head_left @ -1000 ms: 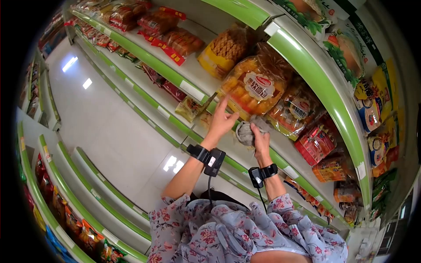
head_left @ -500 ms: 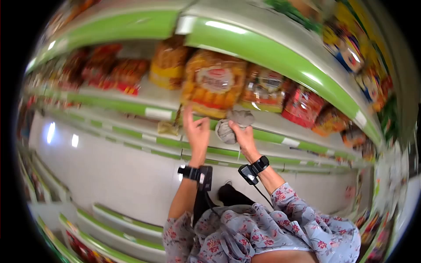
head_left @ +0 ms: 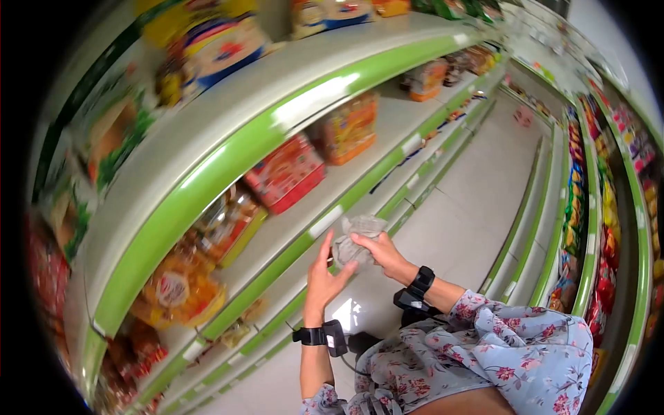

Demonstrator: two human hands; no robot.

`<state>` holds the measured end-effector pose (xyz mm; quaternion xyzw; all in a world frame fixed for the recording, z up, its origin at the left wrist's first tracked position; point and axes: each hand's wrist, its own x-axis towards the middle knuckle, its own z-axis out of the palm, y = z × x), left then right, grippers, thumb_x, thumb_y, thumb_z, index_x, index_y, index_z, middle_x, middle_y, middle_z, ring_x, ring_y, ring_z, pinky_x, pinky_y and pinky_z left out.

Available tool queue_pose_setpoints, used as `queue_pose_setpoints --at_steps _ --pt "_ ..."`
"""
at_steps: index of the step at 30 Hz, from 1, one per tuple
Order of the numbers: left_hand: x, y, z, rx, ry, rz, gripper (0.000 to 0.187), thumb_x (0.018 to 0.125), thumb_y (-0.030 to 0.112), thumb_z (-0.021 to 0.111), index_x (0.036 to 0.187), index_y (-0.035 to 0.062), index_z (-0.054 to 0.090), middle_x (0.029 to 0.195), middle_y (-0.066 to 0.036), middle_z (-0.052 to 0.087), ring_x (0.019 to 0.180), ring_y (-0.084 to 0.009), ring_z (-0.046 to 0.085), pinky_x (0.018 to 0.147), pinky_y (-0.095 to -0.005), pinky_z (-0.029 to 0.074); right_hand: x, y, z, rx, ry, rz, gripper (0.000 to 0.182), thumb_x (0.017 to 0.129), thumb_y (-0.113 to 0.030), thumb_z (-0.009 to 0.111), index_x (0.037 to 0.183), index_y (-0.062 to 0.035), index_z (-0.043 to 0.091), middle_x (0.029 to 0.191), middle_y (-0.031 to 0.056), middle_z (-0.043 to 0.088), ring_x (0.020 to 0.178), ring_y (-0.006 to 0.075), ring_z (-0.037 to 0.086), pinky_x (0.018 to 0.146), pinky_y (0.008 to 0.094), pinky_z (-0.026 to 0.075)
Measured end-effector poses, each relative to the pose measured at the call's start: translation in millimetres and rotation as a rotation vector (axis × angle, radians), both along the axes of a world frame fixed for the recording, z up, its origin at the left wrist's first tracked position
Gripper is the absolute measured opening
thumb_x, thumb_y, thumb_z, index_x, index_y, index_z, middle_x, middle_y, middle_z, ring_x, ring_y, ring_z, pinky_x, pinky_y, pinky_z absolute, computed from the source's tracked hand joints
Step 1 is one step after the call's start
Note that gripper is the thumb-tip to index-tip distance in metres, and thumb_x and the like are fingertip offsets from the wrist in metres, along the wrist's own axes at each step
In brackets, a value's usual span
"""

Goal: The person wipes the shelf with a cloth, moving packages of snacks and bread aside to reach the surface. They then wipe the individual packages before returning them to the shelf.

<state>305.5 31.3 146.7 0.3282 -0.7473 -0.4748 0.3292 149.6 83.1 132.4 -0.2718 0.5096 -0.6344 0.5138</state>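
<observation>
A crumpled grey cloth [head_left: 356, 250] is bunched in my right hand [head_left: 391, 259], with the thumb pressed over it. Just to its left is my left hand [head_left: 322, 282], fingers stretched upward and thumb apart. That thumb reaches the cloth's lower edge; whether it touches cannot be made out. Both hands are in front of the green shelf edge [head_left: 290, 243]. Beyond them on the shelf stands a red pack [head_left: 287, 173], with an orange pack [head_left: 351, 128] farther along.
Bagged food [head_left: 181, 285] and a clear-windowed pack [head_left: 229, 225] sit to the left on the same shelf. Above them, an upper shelf [head_left: 200, 145] juts out and carries printed bags [head_left: 221, 52]. Across the aisle floor [head_left: 477, 187], snack packets [head_left: 605, 235] line another rack.
The view has swung right along the aisle, so the packs appear farther left. My left hand has come closer to the cloth and its fingers have straightened. The cloth stays in my right hand.
</observation>
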Motion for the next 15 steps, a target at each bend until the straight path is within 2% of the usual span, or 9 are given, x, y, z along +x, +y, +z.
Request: queue_pose_setpoints --at_steps 2,3,5,8,11,13,15 --pt "-28.2 -14.5 -18.7 0.074 0.016 -0.138 0.055 0.077 0.011 0.073 0.127 0.0066 0.052 0.107 -0.007 0.063 0.089 -0.0144 0.058 0.081 -0.0282 0.048 -18.7 8.6 -2.6 0.070 -0.038 -0.092 0.035 0.086 -0.027 0.066 0.112 -0.0038 0.062 0.098 0.0033 0.065 0.090 0.0114 0.060 0.075 0.0261 0.049" --pt "-42.2 -18.4 -18.4 0.098 -0.022 -0.165 0.044 0.077 0.010 0.072 0.118 0.0052 0.056 0.101 -0.005 0.063 0.087 -0.0136 0.058 0.076 -0.0276 0.048 -28.2 13.2 -4.2 0.051 -0.049 -0.140 0.036 0.086 -0.029 0.066 0.111 -0.0037 0.061 0.095 0.0027 0.065 0.086 0.0105 0.059 0.071 0.0248 0.048" --pt "-77.7 -22.9 -18.2 0.102 0.079 -0.212 0.040 0.077 0.012 0.073 0.113 0.0049 0.057 0.099 -0.006 0.064 0.090 -0.0142 0.060 0.077 -0.0280 0.048 -50.4 19.4 4.9 0.016 -0.073 -0.195 0.038 0.087 -0.033 0.065 0.109 -0.0035 0.061 0.088 0.0015 0.063 0.080 0.0088 0.058 0.061 0.0223 0.046" --pt "-161.9 -13.1 -39.8 0.229 0.179 -0.323 0.031 0.082 0.014 0.069 0.108 0.0023 0.058 0.092 -0.005 0.062 0.085 -0.0125 0.058 0.074 -0.0273 0.046 -129.1 50.1 -25.5 0.230 -0.001 -0.221 0.040 0.087 -0.039 0.064 0.109 -0.0049 0.059 0.086 -0.0012 0.058 0.070 0.0045 0.052 0.047 0.0198 0.037" --pt "-251.7 15.7 -48.8 0.361 0.171 -0.387 0.028 0.086 0.017 0.065 0.107 0.0016 0.057 0.090 -0.004 0.060 0.083 -0.0122 0.055 0.071 -0.0258 0.044 -200.6 95.2 -58.4 0.235 -0.119 -0.282 0.038 0.087 -0.041 0.063 0.105 -0.0081 0.058 0.081 -0.0032 0.054 0.059 0.0020 0.043 0.042 0.0190 0.027" --pt "-279.7 13.0 -51.4 0.368 0.185 -0.404 0.027 0.089 0.021 0.061 0.107 0.0012 0.057 0.090 -0.003 0.059 0.083 -0.0121 0.054 0.071 -0.0247 0.042 -207.1 100.0 -43.8 0.214 -0.138 -0.392 0.036 0.087 -0.041 0.063 0.102 -0.0092 0.058 0.077 -0.0041 0.052 0.056 0.0022 0.041 0.042 0.0188 0.027" --pt "-309.6 22.0 -44.2 0.496 0.166 -0.422 0.029 0.090 0.024 0.059 0.108 0.0010 0.057 0.091 -0.003 0.059 0.087 -0.0120 0.054 0.073 -0.0249 0.042 -227.4 107.7 -35.6 0.201 -0.133 -0.473 0.034 0.087 -0.041 0.063 0.099 -0.0097 0.059 0.069 -0.0060 0.051 0.050 0.0026 0.039 0.042 0.0182 0.026"
